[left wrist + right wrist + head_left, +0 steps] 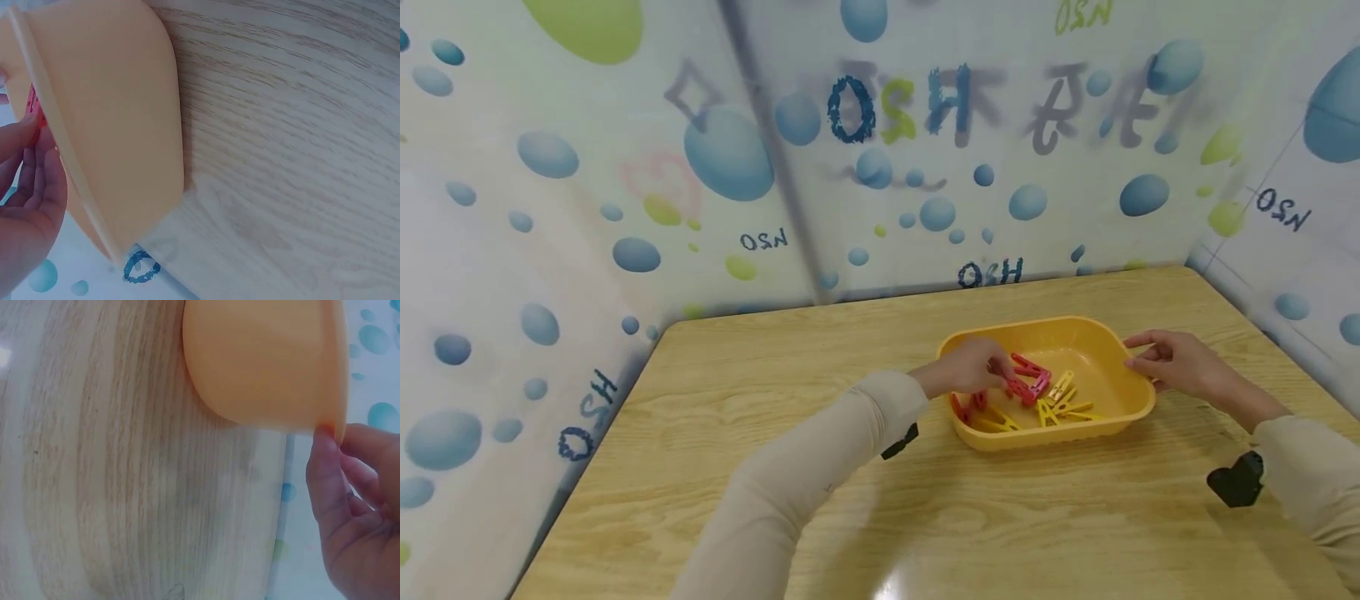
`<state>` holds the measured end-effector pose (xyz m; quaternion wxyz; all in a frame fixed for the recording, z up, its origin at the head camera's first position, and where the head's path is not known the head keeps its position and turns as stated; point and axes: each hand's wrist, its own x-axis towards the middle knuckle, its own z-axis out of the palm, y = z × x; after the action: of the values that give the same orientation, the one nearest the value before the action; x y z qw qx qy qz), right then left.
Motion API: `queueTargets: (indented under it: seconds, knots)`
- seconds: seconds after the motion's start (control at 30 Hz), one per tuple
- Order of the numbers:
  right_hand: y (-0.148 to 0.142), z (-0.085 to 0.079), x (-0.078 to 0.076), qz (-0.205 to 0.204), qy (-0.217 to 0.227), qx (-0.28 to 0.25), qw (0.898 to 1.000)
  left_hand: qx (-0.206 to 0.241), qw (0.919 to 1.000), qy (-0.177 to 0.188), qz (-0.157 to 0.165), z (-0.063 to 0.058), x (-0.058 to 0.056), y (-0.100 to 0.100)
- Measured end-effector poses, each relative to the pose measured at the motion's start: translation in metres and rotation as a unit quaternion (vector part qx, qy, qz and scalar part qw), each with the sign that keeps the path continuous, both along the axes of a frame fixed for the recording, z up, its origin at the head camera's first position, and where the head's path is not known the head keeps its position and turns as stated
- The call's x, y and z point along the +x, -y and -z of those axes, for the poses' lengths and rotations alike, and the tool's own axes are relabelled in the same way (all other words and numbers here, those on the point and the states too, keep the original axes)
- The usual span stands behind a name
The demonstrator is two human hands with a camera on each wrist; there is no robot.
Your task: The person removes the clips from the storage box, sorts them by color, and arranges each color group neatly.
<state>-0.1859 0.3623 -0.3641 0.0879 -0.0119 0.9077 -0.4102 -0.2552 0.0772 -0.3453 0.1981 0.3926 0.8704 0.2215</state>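
A yellow plastic basket (1097, 362) sits on the table with red and yellow clothespins in it. My left hand (973, 367) reaches over its left side. In the left wrist view, the thumb and fingers pinch a red clothespin (34, 109) just inside the rim. Other red clothespins (1039, 383) lie close to those fingertips, and several yellow clothespins (1063, 400) lie right of them and along the near wall. At the basket's right end my right hand (1180, 364) grips the rim between thumb and fingers, as the right wrist view (359, 506) also shows.
The wooden table (760, 400) reaches left and forward of the basket. A curtain (910, 233) printed with blue and green dots stands along its back edge and both sides. Dark pieces (1236, 481) are worn at both wrists.
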Motion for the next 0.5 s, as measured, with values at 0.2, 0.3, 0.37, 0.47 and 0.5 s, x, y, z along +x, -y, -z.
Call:
queueTargets:
  seconds: [0.2,0.3,0.37,0.47,0.5]
  knots:
    - [0.001,-0.002,-0.001,-0.006,0.005,0.005,1.0,0.032,0.999,-0.029,-0.006,-0.014,0.006,0.017]
    - [0.0,-0.002,-0.001,-0.006,0.007,0.007,1.0,0.051,0.9978,-0.041,-0.005,-0.021,0.01,0.027]
    - [0.0,-0.001,-0.002,-0.007,0.008,0.008,1.0,0.064,0.9968,-0.045,-0.012,-0.024,0.013,0.034]
    - [0.001,0.0,-0.001,-0.008,0.008,0.009,1.0,0.082,0.995,-0.046,-0.034,-0.026,0.016,0.045]
    - [0.001,0.0,-0.001,-0.008,0.008,0.01,1.0,0.09,0.9942,-0.044,-0.041,-0.026,0.018,0.049]
